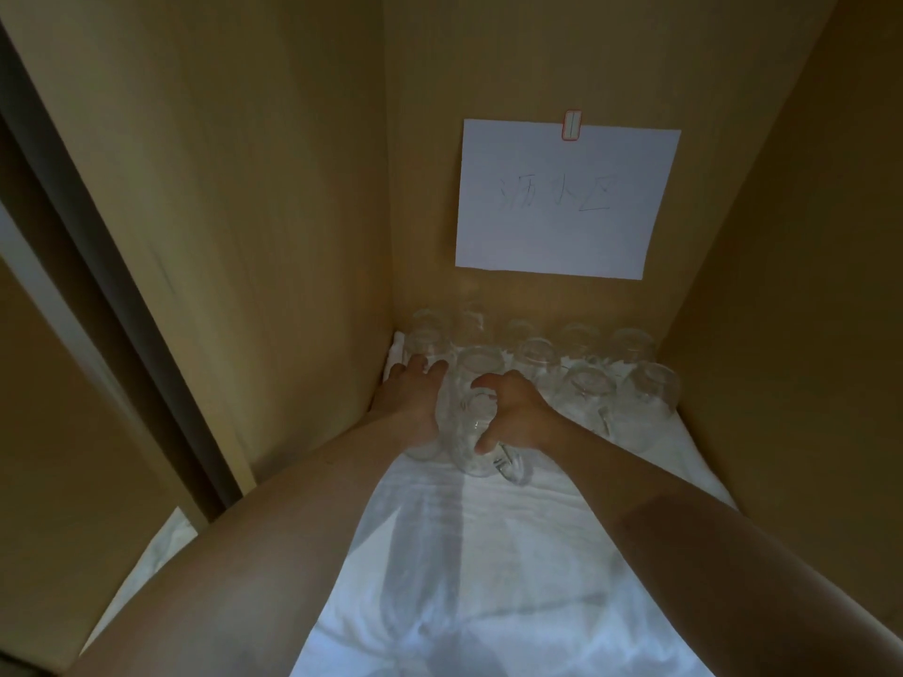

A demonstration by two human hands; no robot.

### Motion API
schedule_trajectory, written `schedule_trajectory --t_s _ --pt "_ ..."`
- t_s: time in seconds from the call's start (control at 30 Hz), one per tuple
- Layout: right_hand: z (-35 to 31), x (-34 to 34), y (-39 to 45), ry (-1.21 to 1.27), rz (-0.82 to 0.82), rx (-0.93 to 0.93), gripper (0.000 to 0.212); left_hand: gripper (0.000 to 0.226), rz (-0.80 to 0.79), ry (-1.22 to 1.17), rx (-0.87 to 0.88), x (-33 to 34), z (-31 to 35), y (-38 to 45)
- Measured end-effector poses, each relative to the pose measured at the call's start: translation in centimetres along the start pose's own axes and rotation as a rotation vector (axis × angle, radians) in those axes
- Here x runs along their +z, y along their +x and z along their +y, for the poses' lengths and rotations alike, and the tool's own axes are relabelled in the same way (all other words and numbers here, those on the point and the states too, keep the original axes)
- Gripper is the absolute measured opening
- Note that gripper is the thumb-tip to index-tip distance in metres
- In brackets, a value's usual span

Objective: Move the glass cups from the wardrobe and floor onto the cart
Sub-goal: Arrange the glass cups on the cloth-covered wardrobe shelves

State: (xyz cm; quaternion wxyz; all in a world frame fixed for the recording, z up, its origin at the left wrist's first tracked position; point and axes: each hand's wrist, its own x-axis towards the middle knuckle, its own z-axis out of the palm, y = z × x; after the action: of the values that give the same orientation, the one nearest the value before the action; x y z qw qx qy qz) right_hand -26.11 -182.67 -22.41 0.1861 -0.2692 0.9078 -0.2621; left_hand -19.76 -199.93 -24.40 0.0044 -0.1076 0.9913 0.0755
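Several clear glass cups (586, 383) with handles stand upside down in rows on a white cloth (488, 554) inside the wooden wardrobe. My right hand (513, 412) curls over the nearest cup (476, 447), thumb and fingers wrapped round its upturned base. My left hand (413, 393) reaches along the left wall, fingers extended against the cup at the far left (427, 334); another glass partly hides it. No cart is in view.
Wooden walls (244, 237) close in on the left, back and right. A white paper sheet with handwriting (562, 197) is clipped to the back panel. A door frame edge (97, 285) runs down the left side.
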Motion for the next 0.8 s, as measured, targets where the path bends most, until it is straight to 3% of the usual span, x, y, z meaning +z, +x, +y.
schedule_trajectory --t_s 0.8 --pt "0.2 -1.2 -0.9 -0.087 0.015 -0.089 0.107 0.104 0.034 -0.094 0.049 -1.9 0.8 -0.8"
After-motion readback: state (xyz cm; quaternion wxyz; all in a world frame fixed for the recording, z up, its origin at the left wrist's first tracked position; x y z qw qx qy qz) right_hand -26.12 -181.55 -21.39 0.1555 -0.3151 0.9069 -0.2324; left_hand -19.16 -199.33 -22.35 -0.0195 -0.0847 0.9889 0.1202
